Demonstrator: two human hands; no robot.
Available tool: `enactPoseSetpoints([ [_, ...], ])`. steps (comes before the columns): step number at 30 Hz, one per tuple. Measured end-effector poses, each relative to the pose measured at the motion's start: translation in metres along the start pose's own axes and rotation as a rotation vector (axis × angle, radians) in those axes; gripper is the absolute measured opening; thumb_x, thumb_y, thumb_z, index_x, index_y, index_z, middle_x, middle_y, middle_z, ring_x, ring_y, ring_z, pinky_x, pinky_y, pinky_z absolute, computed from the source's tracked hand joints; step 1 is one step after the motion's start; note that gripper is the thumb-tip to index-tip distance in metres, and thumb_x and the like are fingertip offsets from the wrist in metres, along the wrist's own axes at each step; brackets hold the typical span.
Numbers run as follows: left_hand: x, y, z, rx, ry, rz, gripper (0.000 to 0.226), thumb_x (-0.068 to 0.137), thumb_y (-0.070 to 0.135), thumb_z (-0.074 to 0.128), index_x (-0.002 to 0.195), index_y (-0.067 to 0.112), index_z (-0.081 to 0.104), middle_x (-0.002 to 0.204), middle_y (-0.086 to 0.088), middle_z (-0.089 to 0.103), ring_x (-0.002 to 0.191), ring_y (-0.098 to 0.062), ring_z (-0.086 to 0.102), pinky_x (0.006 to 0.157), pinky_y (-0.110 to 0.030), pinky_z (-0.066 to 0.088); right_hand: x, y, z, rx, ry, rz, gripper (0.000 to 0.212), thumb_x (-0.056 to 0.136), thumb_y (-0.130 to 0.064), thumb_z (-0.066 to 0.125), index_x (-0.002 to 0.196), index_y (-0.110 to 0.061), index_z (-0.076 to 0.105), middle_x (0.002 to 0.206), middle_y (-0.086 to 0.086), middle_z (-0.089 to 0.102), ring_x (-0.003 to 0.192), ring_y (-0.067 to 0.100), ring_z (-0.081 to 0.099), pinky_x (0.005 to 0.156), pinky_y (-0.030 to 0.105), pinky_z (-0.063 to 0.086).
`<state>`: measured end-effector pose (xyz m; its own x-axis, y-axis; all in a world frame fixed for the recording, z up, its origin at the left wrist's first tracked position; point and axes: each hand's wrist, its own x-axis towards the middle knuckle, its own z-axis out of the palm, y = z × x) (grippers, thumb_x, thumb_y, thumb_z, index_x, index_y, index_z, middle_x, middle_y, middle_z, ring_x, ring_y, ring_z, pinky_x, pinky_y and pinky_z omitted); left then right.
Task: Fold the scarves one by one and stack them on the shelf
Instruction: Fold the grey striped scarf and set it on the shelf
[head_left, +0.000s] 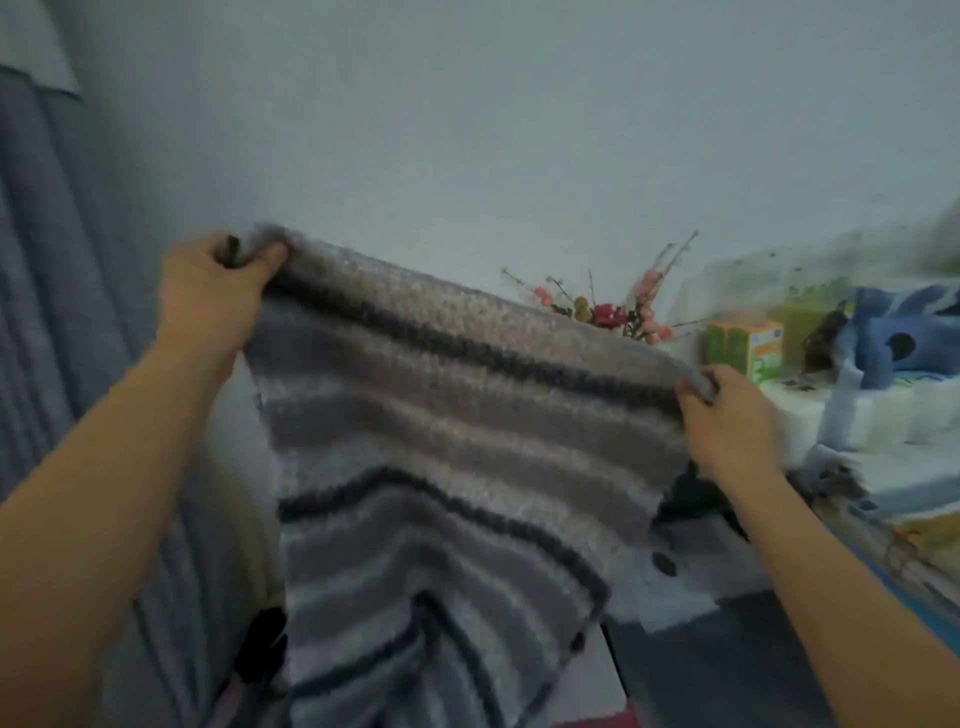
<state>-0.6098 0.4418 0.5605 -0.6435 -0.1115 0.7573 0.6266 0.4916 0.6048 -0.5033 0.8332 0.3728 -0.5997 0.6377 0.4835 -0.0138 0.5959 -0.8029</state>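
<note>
Both hands clamp the striped scarf (457, 415) by its top corners, left hand (208, 296) higher, right hand (727, 421) lower; it hangs spread before the wall, flowers (608, 312) behind it. Level the corners, then bring them together evenly for a clean fold

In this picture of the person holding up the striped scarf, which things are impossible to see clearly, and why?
- Head view: the lower end of the striped scarf is cut off by the bottom edge.
- Head view: the vase under the flowers is hidden behind the scarf.
- Head view: the print on the green box is too blurred to read.
- Head view: the shelf cannot be identified.
- Head view: the fingertips of the left hand and right hand are tucked behind the scarf's top edge.
</note>
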Motion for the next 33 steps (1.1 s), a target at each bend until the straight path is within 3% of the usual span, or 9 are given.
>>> enactPoseSetpoints([
  [3,0.047,0.024,-0.081,0.05,0.096,-0.039,0.026,0.092,0.038,0.069,0.074,0.023,0.056,0.094,-0.008,0.055,0.092,-0.019,0.055,0.078,-0.037,0.043,0.02,-0.092,-0.013,0.387,0.135,-0.083,0.022,0.096,-0.029,0.063,0.095,-0.007,0.063,0.089,0.012,0.066,0.087,0.033,0.062,0.073,0.042,0.05],
  [5,0.063,0.046,-0.127,0.118,0.149,-0.026,0.019,0.098,0.03,0.065,0.081,0.024,0.058,0.1,-0.01,0.055,0.103,-0.022,0.057,0.085,-0.038,0.045,0.023,-0.152,-0.019,0.489,0.193,-0.154,0.028,0.098,-0.031,0.061,0.096,-0.004,0.06,0.094,0.017,0.064,0.093,0.035,0.062,0.072,0.04,0.043],
  [10,0.071,0.068,-0.212,0.592,0.157,-0.265,0.043,0.102,0.038,0.052,0.113,-0.002,0.062,0.102,-0.028,0.063,0.09,-0.04,0.064,0.08,-0.044,0.054,0.017,-0.254,-0.01,0.019,-0.022,-0.353,0.036,0.105,-0.033,0.045,0.117,-0.002,0.058,0.118,0.029,0.063,0.108,0.046,0.058,0.084,0.042,0.044],
  [14,0.068,0.072,-0.257,-0.008,0.073,-0.581,0.025,0.106,0.034,0.049,0.113,0.01,0.047,0.053,-0.01,0.056,0.034,-0.014,0.053,0.036,-0.027,0.049,0.015,-0.295,-0.038,0.08,0.093,-0.261,0.037,0.101,-0.038,0.051,0.089,-0.006,0.065,0.087,0.017,0.065,0.09,0.041,0.065,0.072,0.038,0.048],
  [18,0.053,0.085,-0.279,-0.407,0.021,-0.596,0.042,0.109,0.035,0.04,0.147,0.019,0.034,0.11,-0.016,0.067,0.095,-0.032,0.067,0.079,-0.05,0.055,0.008,-0.335,-0.053,0.562,-0.035,0.084,0.023,0.1,-0.027,0.058,0.108,-0.006,0.064,0.089,0.013,0.068,0.065,0.028,0.068,0.051,0.033,0.056],
  [20,0.051,0.091,-0.277,-0.506,0.121,-0.452,0.045,0.108,0.041,0.039,0.149,0.022,0.036,0.118,-0.01,0.068,0.098,-0.027,0.067,0.08,-0.051,0.054,0.005,-0.354,-0.064,0.9,-0.038,0.172,0.021,0.104,-0.027,0.05,0.119,-0.014,0.058,0.087,0.013,0.07,0.061,0.026,0.072,0.042,0.027,0.052],
  [25,0.054,0.109,-0.261,-0.671,0.6,-0.124,0.024,0.1,0.045,0.049,0.106,0.027,0.064,0.089,0.001,0.077,0.074,-0.016,0.072,0.059,-0.032,0.056,-0.001,-0.385,-0.073,0.967,0.01,0.101,0.036,0.108,-0.03,0.033,0.14,-0.023,0.048,0.073,0.01,0.07,0.068,0.029,0.075,0.067,0.043,0.063],
  [29,0.07,0.082,-0.239,-0.63,0.354,-0.346,0.028,0.102,0.043,0.046,0.113,0.027,0.066,0.104,0.002,0.075,0.084,-0.012,0.068,0.063,-0.037,0.055,0.015,-0.378,-0.052,0.884,0.057,0.0,0.038,0.106,-0.03,0.036,0.141,-0.019,0.046,0.109,0.011,0.071,0.08,0.019,0.074,0.08,0.039,0.06],
  [33,0.087,0.053,-0.213,-0.618,0.24,-0.467,0.038,0.106,0.038,0.04,0.132,0.019,0.059,0.108,0.003,0.07,0.095,-0.014,0.063,0.074,-0.041,0.048,0.036,-0.349,-0.016,0.925,-0.257,0.016,0.025,0.107,-0.027,0.032,0.126,-0.029,0.049,0.129,-0.002,0.062,0.107,0.012,0.06,0.104,0.043,0.042],
])
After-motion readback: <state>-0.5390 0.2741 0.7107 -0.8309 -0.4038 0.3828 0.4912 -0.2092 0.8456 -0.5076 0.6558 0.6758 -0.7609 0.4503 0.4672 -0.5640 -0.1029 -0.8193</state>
